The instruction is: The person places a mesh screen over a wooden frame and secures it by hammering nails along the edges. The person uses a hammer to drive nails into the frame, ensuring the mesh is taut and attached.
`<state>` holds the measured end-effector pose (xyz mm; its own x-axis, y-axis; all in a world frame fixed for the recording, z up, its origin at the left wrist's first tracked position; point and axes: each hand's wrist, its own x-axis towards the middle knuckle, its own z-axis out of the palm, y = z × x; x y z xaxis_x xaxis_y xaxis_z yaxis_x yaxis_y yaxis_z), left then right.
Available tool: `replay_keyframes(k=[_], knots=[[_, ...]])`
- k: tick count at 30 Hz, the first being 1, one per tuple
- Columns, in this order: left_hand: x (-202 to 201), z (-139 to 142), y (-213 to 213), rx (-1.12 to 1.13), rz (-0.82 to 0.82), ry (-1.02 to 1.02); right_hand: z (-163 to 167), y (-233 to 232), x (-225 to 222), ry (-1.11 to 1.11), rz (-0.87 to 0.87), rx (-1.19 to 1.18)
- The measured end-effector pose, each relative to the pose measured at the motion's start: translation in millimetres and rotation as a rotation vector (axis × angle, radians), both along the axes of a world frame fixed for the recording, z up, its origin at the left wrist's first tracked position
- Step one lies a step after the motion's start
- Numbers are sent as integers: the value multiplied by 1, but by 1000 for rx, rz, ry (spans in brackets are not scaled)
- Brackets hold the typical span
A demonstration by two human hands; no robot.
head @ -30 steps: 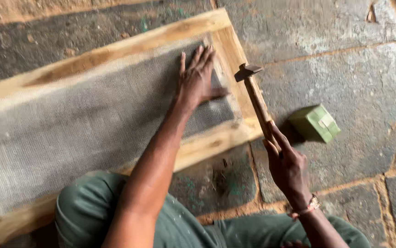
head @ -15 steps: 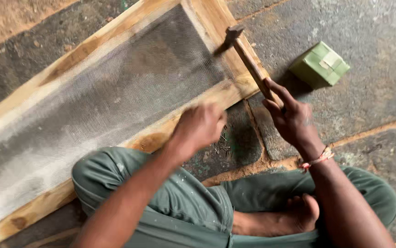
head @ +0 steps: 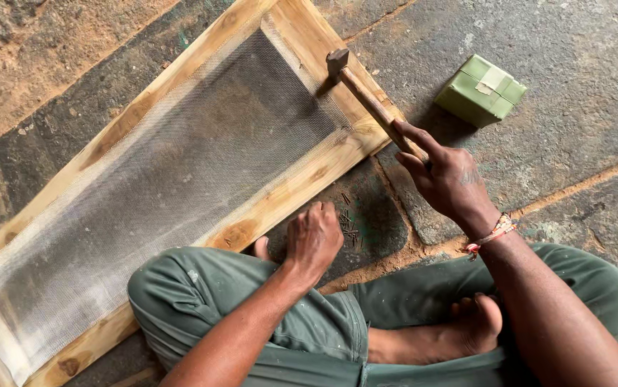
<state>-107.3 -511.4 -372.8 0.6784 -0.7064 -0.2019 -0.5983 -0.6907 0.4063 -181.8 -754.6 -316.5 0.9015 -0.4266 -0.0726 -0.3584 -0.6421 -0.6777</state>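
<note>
A long wooden frame (head: 302,179) covered with fine wire mesh (head: 165,179) lies on the stone floor. My right hand (head: 449,179) grips the wooden handle of a hammer (head: 366,97), whose metal head rests on the frame's right end rail. My left hand (head: 314,240) is down on the floor just below the frame's near rail, fingers curled over a small pile of dark nails (head: 348,222). Whether it holds any nail is hidden by the fingers.
A small green cardboard box (head: 481,89) sits on the floor to the right of the frame. My crossed legs in green trousers (head: 252,308) and a bare foot (head: 438,333) fill the bottom of the view. The floor is rough stone slabs with sandy joints.
My left hand has left the mesh and dropped to the nails on the floor. The hammer has stayed at the frame's right end, and the view has shifted downward.
</note>
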Motion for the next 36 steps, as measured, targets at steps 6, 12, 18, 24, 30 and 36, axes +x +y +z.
replay_keyframes(k=[6, 12, 18, 24, 30, 36], knots=[[2, -12, 4, -164, 21, -182, -1, 1, 1, 54, -19, -4], [3, -33, 12, -40, -36, -45, 1, 3, 3, 30, -12, -3], [5, -24, 6, -81, 11, -19, 3, 4, 4, 49, -18, -5], [15, 11, -2, -204, 25, 36, 3, 3, 4, 29, 3, -7], [10, 23, -3, -234, -19, 4, 3, 3, 3, 3, 10, -7], [-3, 14, -4, -115, -32, 23, 5, 3, 5, 25, 9, -9]])
